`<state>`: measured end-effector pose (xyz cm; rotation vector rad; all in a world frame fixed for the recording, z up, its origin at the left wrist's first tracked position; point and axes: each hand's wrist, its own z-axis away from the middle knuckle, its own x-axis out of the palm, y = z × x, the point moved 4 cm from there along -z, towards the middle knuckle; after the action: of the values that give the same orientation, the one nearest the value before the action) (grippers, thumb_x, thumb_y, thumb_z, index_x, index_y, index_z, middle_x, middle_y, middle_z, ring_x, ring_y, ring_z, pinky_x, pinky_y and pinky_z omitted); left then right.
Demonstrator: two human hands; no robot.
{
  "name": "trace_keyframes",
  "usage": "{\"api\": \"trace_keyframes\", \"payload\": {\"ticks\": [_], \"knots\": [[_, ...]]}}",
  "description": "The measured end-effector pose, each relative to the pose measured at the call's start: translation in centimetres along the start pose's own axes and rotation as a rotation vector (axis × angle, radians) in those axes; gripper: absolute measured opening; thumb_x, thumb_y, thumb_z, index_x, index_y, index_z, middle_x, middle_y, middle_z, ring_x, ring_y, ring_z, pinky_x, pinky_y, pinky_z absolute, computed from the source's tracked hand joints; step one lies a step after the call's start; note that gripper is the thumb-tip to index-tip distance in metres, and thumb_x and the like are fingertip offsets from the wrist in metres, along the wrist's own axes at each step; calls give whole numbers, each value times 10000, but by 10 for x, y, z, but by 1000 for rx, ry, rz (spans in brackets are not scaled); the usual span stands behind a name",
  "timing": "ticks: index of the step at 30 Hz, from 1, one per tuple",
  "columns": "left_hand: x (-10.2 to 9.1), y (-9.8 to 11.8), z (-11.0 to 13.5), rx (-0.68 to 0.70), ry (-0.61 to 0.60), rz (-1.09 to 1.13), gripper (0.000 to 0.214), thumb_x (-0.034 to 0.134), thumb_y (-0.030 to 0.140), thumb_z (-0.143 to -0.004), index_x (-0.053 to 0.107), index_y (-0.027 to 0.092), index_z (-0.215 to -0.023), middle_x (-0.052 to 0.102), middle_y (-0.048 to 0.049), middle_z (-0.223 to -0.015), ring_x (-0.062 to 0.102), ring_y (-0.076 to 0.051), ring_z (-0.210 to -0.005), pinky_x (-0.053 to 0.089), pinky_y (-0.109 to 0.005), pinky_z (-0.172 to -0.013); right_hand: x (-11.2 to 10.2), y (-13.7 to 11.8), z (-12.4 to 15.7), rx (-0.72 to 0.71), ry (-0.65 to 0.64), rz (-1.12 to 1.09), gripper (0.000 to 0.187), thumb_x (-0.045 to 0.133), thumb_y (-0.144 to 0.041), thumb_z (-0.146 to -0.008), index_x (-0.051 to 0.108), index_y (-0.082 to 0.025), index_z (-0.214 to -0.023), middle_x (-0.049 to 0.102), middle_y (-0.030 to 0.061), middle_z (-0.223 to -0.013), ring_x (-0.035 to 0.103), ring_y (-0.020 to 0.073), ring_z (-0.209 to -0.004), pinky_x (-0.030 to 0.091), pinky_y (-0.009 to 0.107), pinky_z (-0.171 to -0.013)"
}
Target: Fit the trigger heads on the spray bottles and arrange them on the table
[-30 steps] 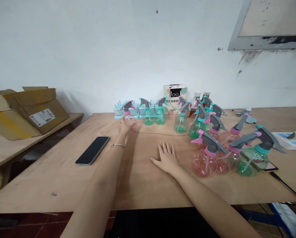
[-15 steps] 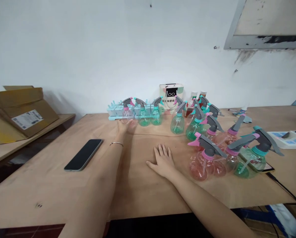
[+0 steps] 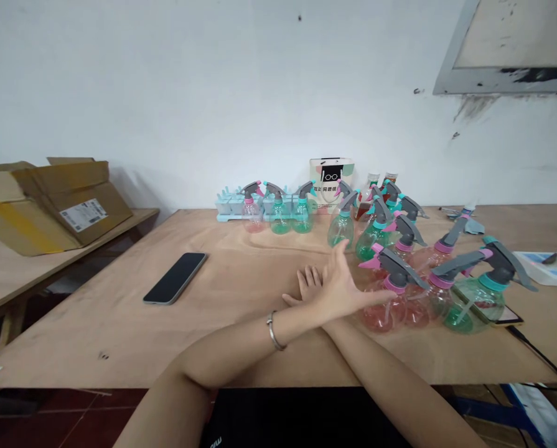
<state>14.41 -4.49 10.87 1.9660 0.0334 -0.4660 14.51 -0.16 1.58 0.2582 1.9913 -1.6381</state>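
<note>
Left hand: my left hand sits above the bench, crossed over my right arm; fingers raised, thumb spread well away, nothing seen between them.
Left thumb: overlaps the front pink spray bottle in view; can't tell if touching or just in front.
Right hand: my right hand lies palm down on the bench, fingers spread; back of it and wrist hidden under the left.
Wrist: silver bracelet on the left one.
Green bottle: green spray bottle beyond my left fingertips, base partly covered by them.
Right cluster: pink and green bottles overlap, see-through; rear ones mostly blocked, count unsure.
Back row: one pink bottle and two green bottles, upright, before blue moulds, which they partly cover.
Bag: printed bag, lower right hidden by bottles.
Phones: black phone fully visible, left; second phone partly behind the front green bottle.
Edges: cardboard box cut off left; white-and-blue tray cut off right, item on it unclear.
</note>
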Motion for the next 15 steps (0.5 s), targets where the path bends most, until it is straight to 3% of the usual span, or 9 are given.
{"api": "trace_keyframes", "payload": {"ticks": [3,5,9,12,15], "knots": [[26,7,8,56,8,41,1068,890,494,-513,328,327,-1406,356,-113,-1463,159,-461,-1431,181,-567,-1147,-2,-4,4,135,22,454,819,577,-514,-816,339,-84,-1472,172,173,-1597,5,346,-1492,-67,524,-1195],[37,6,6,98,52,54,1055,905,467,-501,350,325,-1387,386,-119,-1432,156,-423,-1445,157,-561,-1164,-3,-8,6,156,-9,665,793,484,-556,-864,324,-84,-1481,169,175,-1597,75,318,-1494,21,513,-1204],[53,1,-1,99,139,67,959,899,456,-524,399,309,-1329,419,-132,-1378,216,-416,-1416,185,-564,-1136,-3,-11,8,135,-37,729,813,435,-596,-884,301,-78,-1496,160,181,-1595,89,319,-1493,71,510,-1202],[57,0,-4,92,176,90,835,866,330,-575,428,274,-1283,478,-137,-1261,393,-411,-1282,286,-555,-1046,-4,-12,8,128,-34,735,815,431,-601,-886,301,-77,-1497,158,184,-1595,91,324,-1492,70,516,-1200],[55,-4,-7,52,192,188,760,802,175,-564,449,275,-1230,495,-128,-1194,464,-393,-1174,330,-523,-978,-4,-13,8,141,-33,735,812,437,-596,-885,306,-76,-1495,161,182,-1595,101,324,-1491,81,513,-1200]]}}
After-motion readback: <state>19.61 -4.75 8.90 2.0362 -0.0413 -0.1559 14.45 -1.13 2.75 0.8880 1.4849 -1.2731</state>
